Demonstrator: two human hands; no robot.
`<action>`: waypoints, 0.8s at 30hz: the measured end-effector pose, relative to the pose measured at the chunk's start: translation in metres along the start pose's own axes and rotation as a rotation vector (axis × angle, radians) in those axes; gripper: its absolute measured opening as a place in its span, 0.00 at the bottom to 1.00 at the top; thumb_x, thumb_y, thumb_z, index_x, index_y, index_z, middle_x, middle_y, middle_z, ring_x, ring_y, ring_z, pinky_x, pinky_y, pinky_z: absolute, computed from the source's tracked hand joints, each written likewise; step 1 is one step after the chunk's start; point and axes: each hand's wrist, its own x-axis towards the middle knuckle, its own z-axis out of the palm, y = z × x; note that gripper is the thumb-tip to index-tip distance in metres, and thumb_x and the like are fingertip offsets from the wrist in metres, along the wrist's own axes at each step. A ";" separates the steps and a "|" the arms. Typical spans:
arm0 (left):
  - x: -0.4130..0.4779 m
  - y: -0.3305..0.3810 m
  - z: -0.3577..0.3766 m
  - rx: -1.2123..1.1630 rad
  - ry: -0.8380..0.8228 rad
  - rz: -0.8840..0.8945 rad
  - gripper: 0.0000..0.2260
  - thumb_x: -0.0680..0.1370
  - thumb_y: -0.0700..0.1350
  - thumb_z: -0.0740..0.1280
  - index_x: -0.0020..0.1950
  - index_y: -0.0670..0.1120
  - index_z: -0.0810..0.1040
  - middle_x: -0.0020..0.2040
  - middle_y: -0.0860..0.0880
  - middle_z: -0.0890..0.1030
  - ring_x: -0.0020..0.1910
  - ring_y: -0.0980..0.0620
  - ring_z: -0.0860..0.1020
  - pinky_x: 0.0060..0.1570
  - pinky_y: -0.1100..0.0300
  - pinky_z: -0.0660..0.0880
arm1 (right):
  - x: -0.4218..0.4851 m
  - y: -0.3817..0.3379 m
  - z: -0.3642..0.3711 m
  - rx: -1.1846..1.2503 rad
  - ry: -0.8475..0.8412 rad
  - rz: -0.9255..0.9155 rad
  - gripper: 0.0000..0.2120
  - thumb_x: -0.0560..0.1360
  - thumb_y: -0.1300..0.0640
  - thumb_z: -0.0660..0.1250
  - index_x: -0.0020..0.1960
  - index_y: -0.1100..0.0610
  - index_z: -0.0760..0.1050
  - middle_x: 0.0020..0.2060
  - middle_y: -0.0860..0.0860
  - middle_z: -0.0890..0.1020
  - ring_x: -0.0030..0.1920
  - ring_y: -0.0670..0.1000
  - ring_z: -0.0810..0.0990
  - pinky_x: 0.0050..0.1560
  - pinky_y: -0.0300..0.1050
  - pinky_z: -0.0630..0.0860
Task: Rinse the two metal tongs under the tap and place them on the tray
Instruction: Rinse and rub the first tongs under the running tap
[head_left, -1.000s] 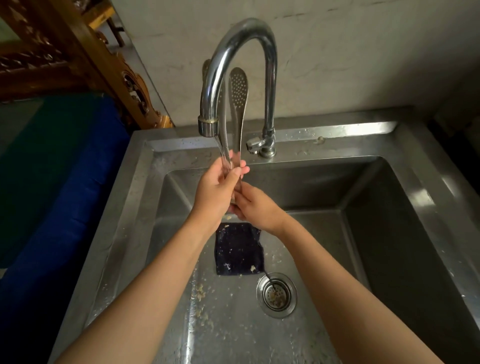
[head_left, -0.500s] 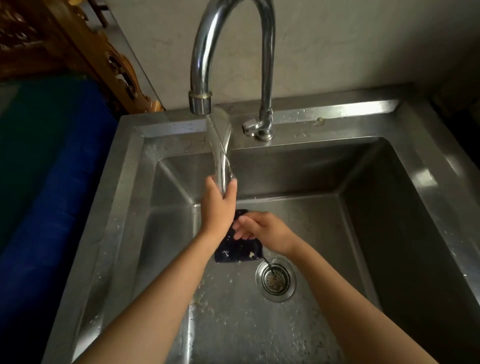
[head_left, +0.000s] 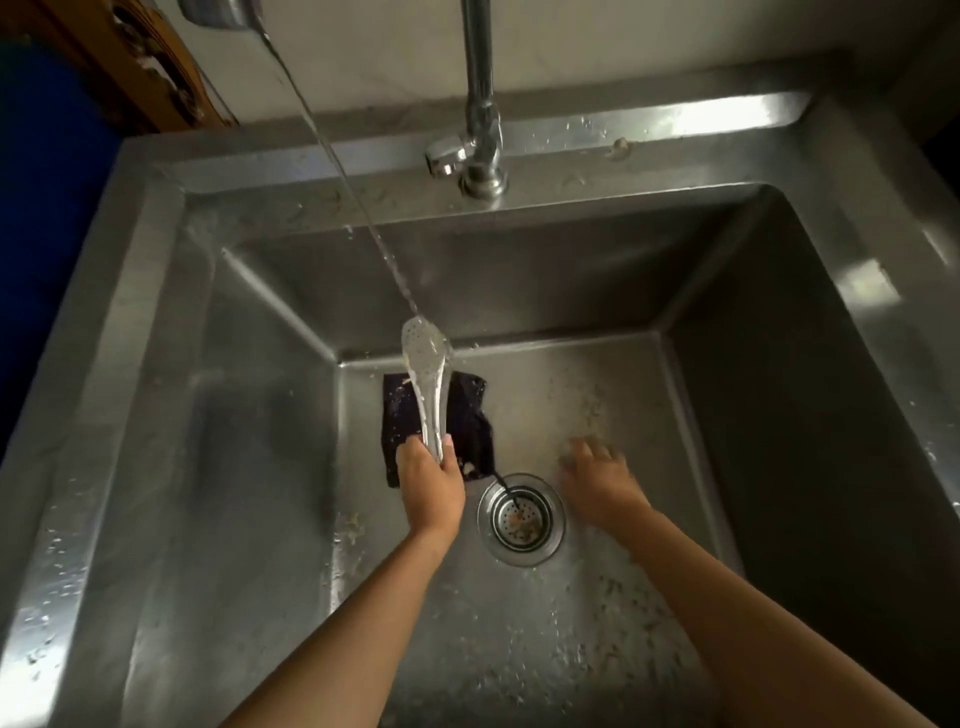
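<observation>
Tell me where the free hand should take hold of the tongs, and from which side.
Grip the tongs on the narrow shank just above the left hand, coming from the right, where the right hand is free. The perforated head sits in the water stream.

Dim scene; glare on sink rim (head_left: 727, 111); right hand (head_left: 597, 473) motion-blurred; wide-angle bending at edges.
</observation>
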 end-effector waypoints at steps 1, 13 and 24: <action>0.003 -0.001 0.002 0.006 -0.012 -0.048 0.14 0.79 0.45 0.60 0.51 0.33 0.72 0.51 0.35 0.74 0.47 0.38 0.74 0.45 0.50 0.71 | 0.000 0.004 0.002 -0.033 -0.004 -0.001 0.27 0.78 0.51 0.55 0.74 0.56 0.53 0.76 0.57 0.54 0.74 0.59 0.53 0.73 0.53 0.54; 0.014 -0.021 0.042 0.095 -0.080 -0.088 0.14 0.79 0.46 0.61 0.54 0.34 0.70 0.57 0.35 0.72 0.54 0.37 0.72 0.47 0.52 0.69 | 0.006 0.036 0.051 -0.293 0.128 -0.052 0.37 0.78 0.41 0.54 0.75 0.53 0.34 0.76 0.55 0.36 0.75 0.61 0.35 0.74 0.58 0.43; 0.013 -0.007 0.032 0.353 -0.153 0.004 0.19 0.77 0.48 0.64 0.62 0.37 0.68 0.62 0.36 0.69 0.62 0.38 0.69 0.58 0.48 0.68 | -0.005 0.038 0.036 -0.273 0.064 -0.081 0.36 0.78 0.42 0.54 0.76 0.52 0.39 0.76 0.53 0.39 0.76 0.58 0.39 0.74 0.56 0.45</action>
